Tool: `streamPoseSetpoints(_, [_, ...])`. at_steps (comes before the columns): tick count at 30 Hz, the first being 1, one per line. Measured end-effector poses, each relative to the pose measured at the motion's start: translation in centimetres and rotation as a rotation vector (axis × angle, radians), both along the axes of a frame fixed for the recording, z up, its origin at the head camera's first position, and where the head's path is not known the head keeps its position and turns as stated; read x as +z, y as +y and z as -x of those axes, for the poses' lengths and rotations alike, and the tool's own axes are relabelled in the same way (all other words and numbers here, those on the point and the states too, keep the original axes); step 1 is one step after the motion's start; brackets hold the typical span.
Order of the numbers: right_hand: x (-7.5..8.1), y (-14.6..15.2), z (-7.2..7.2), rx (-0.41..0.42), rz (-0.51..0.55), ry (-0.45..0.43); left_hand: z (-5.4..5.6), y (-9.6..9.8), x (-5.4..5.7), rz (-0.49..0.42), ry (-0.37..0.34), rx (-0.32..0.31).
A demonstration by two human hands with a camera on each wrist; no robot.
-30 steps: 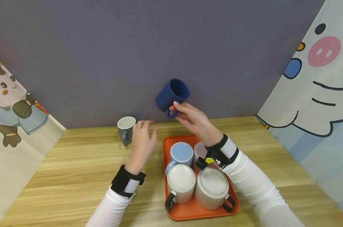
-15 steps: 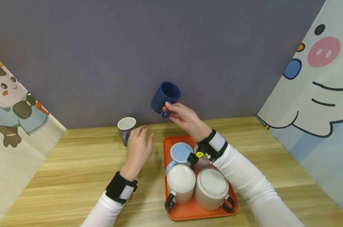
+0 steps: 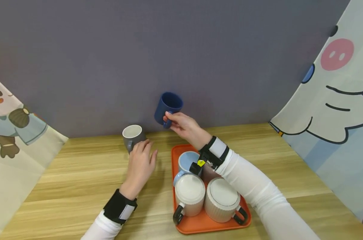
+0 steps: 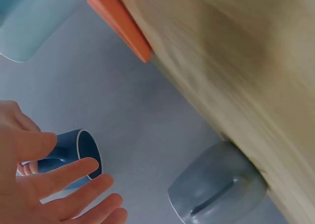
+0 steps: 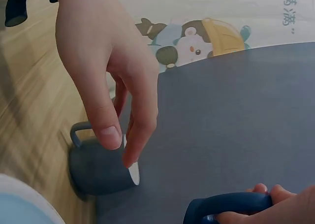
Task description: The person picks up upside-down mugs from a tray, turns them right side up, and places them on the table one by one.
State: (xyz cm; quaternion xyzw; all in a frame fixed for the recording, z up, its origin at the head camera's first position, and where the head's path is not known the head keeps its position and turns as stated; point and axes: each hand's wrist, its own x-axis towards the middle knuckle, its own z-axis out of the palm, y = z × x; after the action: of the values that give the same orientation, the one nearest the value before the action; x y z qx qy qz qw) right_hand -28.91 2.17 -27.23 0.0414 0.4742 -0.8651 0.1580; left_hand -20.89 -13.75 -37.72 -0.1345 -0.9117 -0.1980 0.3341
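Observation:
My right hand (image 3: 187,128) pinches the handle of a dark blue mug (image 3: 162,110) and holds it tilted in the air, in front of the grey wall. In the right wrist view the blue mug's handle (image 5: 231,204) shows between thumb and fingers. A grey mug (image 3: 128,136) with a white inside stands upright on the table by the wall. My left hand (image 3: 140,163) hovers just in front of it, fingers loosely extended and holding nothing. The left wrist view shows that hand (image 4: 54,194) apart from the grey mug (image 4: 216,184).
An orange tray (image 3: 196,230) bears a light blue mug (image 3: 186,160), a pinkish mug (image 3: 210,171) partly hidden by my right wrist, and two upside-down whitish mugs (image 3: 190,190) with black handles. The wooden table (image 3: 64,186) meets the grey wall (image 3: 109,66) behind.
My right hand has moved left and slightly down with the blue mug, nearer the grey mug. My left hand has drawn a little left and towards me.

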Motion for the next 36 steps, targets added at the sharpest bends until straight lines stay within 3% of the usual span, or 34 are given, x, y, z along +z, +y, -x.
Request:
streamPoseSetpoints(9, [-1.2,-2.5,0.0,-0.032,-0.104,-0.001,-0.7,-1.0,-0.8,0.041,-0.032,0.000])
streamPoseSetpoints(20, [-2.7,-5.0,-0.1,-0.070,-0.196,-0.024,-1.8,-2.9,-1.2,0.058,-0.012,0.024])
streamPoseSetpoints(30, [-3.9,-5.9,0.5,-0.111,-0.160,-0.064,-2.5,-3.9,-1.0,0.049,-0.041,0.048])
streamPoseSetpoints(36, [-4.2,-6.4,0.7,-0.125,-0.200,-0.064,-2.7,-4.6,-1.0,0.046,-0.042,0.058])
